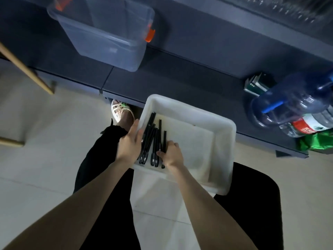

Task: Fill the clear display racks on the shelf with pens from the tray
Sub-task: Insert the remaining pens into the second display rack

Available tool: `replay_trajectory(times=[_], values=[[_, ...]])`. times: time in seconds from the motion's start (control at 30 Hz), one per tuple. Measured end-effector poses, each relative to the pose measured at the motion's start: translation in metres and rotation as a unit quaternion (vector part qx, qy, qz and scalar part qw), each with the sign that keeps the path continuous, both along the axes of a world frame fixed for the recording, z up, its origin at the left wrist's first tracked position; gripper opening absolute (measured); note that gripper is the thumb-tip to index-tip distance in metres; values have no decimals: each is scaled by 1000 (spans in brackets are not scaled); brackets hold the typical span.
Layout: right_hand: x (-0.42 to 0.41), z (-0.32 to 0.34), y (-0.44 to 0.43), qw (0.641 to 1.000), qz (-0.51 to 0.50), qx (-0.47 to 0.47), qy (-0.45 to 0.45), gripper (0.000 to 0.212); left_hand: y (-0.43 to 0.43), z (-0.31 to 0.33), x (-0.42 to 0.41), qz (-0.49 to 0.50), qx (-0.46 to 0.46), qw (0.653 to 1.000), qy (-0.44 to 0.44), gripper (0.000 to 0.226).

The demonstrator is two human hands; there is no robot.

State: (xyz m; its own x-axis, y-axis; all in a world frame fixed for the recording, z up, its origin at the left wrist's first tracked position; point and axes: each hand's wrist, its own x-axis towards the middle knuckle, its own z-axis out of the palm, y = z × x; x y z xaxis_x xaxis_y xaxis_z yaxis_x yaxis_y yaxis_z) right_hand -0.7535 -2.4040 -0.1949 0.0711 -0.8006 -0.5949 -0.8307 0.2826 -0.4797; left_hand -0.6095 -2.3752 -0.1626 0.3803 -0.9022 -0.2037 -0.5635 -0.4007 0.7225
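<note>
Fingers of the right hand [171, 154] curl down onto a loose bunch of slim black pens [153, 139], apparently gathering them, while the left hand [130, 141] grasps the near-left rim of the shallow white plastic tray [223, 134] that holds them. About a dozen pens lie along the tray's left side, the rest of its floor bare. No display racks are clearly visible, so filling seems some way off. A clear lidless storage tub [108, 37] with orange clips sits on the dark shelf [189, 69].

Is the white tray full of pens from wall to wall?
No, the black pens lie bunched at the left end of the white tray.
</note>
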Motion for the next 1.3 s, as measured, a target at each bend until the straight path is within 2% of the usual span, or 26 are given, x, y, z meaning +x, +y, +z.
replay_trajectory(times=[0.13,0.27,0.4,0.53,0.63,0.73,0.83,0.9,1.03,1.17,1.3], values=[[11,-15,3,999,-10,32,22,37,1,-5,1,-4,-11,999,-35,44],[12,-13,-2,999,-17,51,-6,29,0,-4,1,-3,11,1000,-5,45],[15,-16,2,998,-10,61,-3,31,1,-5,1,-1,26,1000,14,46],[10,-7,5,1000,-7,28,3,28,0,-5,4,-8,17,1000,11,46],[-5,10,-2,998,-46,-31,7,20,-1,-6,8,-34,-3,999,-14,49],[-23,41,-14,990,-85,-98,-60,4,-5,8,10,-62,-11,994,-85,50],[-47,88,-26,973,-95,-169,-122,15,-22,37,4,-141,-64,979,-135,51],[-62,123,-34,965,-88,-195,-149,13,-37,61,-4,-201,-95,964,-144,51],[-89,190,-55,942,-96,-243,-209,8,-66,111,-23,-274,-147,945,-98,44],[-104,256,-75,908,-107,-301,-270,21,-87,164,-43,-262,-239,933,-53,31],[-110,313,-91,873,-87,-336,-343,12,-112,211,-64,-243,-267,932,33,22]])
